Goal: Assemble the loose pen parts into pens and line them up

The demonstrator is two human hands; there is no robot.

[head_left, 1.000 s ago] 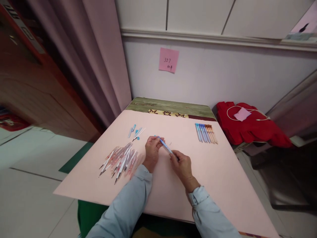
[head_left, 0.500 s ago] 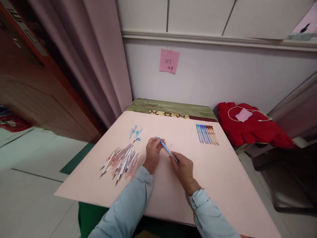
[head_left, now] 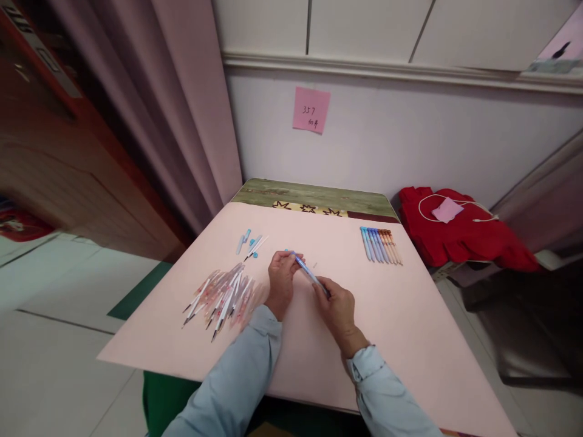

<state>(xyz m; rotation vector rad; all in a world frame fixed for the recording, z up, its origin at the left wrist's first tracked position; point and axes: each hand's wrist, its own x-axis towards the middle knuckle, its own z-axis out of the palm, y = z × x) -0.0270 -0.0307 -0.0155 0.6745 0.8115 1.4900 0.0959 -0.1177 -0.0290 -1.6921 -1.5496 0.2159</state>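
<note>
A blue pen (head_left: 310,271) slants between my two hands above the middle of the table. My left hand (head_left: 282,276) pinches its upper left end, with some fingers stretched past it. The lower right end is gripped by my right hand (head_left: 334,303), fingers curled round it. A small bright blue bit (head_left: 286,250) peeks out beyond the left fingertips; its kind I cannot make out. To the left lies a heap of pen refills (head_left: 225,297), several in clear wrappers. Behind them are loose light blue pen parts (head_left: 243,241) and a few white refills (head_left: 259,246).
A row of pens (head_left: 381,246) in blue, purple and brown lies at the right on the pink-covered table (head_left: 387,340). A tiny piece (head_left: 315,264) rests beyond my hands. Red cloth (head_left: 464,237) with a white cable stands right of the table; a pink note (head_left: 311,110) hangs on the wall.
The pen has turned slightly in my fingers, and my right hand has shifted a little along its lower end. The heap, loose parts and pen row look the same.
</note>
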